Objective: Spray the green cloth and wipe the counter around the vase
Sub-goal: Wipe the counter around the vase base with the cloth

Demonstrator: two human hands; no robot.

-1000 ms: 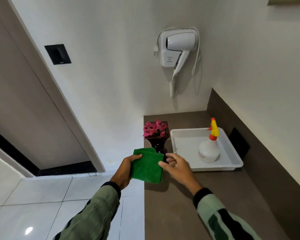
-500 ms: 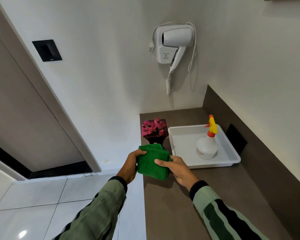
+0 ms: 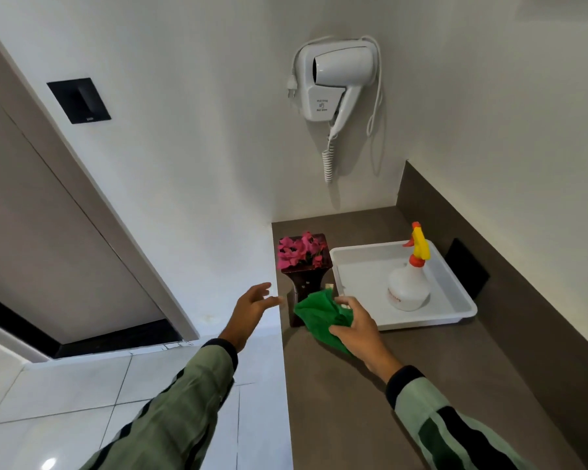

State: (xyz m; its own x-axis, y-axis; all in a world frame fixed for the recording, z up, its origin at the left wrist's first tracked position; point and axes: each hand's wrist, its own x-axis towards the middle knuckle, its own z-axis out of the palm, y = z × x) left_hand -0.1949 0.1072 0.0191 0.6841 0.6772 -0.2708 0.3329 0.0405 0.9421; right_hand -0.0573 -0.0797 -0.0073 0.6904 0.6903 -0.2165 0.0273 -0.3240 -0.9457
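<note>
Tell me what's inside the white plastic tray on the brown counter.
The white plastic tray holds one white spray bottle with a yellow and orange trigger head, standing upright near its right side. The rest looks bare; its near-left corner is hidden by the right hand and the green cloth.

Both sleeves (image 3: 190,401) are pale green with dark green stripes and black cuffs.

White hair dryer (image 3: 335,83) on wall; black wall plate (image 3: 78,100); white tray (image 3: 455,293).
</note>
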